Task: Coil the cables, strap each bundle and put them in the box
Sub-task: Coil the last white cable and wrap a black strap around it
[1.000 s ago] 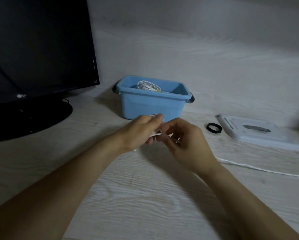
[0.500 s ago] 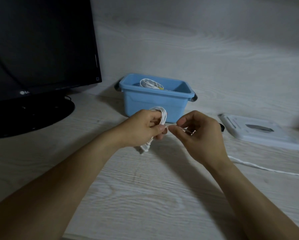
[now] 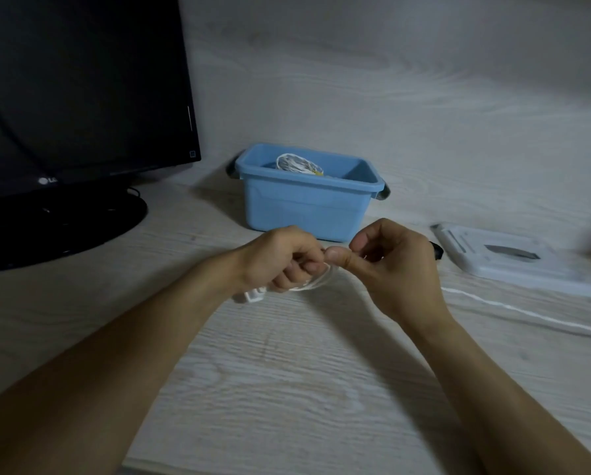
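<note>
1. A white cable point(image 3: 316, 281) is being gripped by the left hand point(image 3: 283, 258), whose fingers are being curled round several loops of it just above the desk point(image 3: 287, 371).
2. The same cable is being pinched by the right hand point(image 3: 390, 265) between thumb and forefinger, close against the left hand's fingertips.
3. A white plug point(image 3: 253, 295) at the cable's end is being left to hang below the left hand, near the desk surface.
4. The rest of the cable is being trailed across the desk to the right, out past the right wrist toward the frame's edge.
5. A blue box point(image 3: 307, 207) is being kept just behind the hands, with a coiled white bundle point(image 3: 299, 163) lying inside it.
6. A black strap point(image 3: 437, 251) is being partly hidden behind the right hand, beside a white lid point(image 3: 513, 260) lying flat.
7. A dark monitor point(image 3: 81, 97) is being stood at the far left.
</note>
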The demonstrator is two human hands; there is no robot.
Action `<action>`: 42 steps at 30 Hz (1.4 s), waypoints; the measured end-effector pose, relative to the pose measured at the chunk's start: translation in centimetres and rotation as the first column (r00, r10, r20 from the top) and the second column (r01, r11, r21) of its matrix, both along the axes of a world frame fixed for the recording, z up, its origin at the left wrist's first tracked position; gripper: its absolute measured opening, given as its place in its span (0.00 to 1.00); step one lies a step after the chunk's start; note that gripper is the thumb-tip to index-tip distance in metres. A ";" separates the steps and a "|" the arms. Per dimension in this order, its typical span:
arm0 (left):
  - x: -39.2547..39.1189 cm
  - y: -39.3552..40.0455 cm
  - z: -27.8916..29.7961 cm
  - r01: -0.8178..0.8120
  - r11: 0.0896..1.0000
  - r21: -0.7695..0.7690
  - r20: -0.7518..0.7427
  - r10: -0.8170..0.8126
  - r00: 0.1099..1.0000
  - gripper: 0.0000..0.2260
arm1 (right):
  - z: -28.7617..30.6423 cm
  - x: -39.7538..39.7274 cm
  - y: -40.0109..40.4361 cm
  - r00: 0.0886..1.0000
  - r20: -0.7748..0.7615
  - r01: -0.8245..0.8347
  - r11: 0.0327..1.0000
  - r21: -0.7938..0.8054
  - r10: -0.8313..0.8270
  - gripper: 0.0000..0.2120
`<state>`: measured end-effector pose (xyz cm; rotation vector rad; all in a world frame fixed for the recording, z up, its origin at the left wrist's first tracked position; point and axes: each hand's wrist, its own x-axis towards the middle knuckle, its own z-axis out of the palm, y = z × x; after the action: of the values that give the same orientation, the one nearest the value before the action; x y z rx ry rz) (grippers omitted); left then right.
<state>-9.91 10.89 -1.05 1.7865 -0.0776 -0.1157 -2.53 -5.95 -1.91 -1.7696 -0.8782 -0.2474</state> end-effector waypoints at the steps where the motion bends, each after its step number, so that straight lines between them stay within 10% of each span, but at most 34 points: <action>1: 0.0 0.1 0.0 -0.002 0.999 -0.042 -0.028 0.001 1.000 0.09 | -0.1 0.0 0.1 1.000 -0.008 -0.016 1.000 0.007 0.016 0.20; 8: -0.2 1.5 0.8 -0.104 0.924 -0.368 -0.126 0.061 0.990 0.15 | -0.3 1.2 -0.3 0.995 -0.099 -0.028 1.000 -0.015 0.026 0.18; 19: 0.5 5.2 1.1 -0.282 0.348 -0.894 -0.066 0.521 0.851 0.16 | -1.7 3.5 -0.6 0.991 -0.020 0.124 0.960 -0.250 -0.133 0.07; 27: 1.0 4.6 1.2 -0.241 0.135 -0.961 -0.109 0.618 0.779 0.15 | -2.7 1.7 0.3 0.984 0.021 -0.149 0.879 -0.453 0.178 0.03; 33: 1.0 3.8 1.4 -0.306 0.251 -0.918 -0.062 0.673 0.737 0.15 | -3.4 1.2 0.7 0.934 0.033 -0.299 0.827 -0.477 0.356 0.12; 42: 1.8 1.3 -0.5 -0.470 0.800 -0.373 0.271 0.578 0.770 0.15 | -2.9 0.9 1.0 0.948 -0.064 -0.318 0.940 -0.123 0.312 0.08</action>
<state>-8.10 12.18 -1.57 1.4555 0.1390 0.6268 -1.59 -4.99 -4.83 -1.7165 -1.1519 0.0609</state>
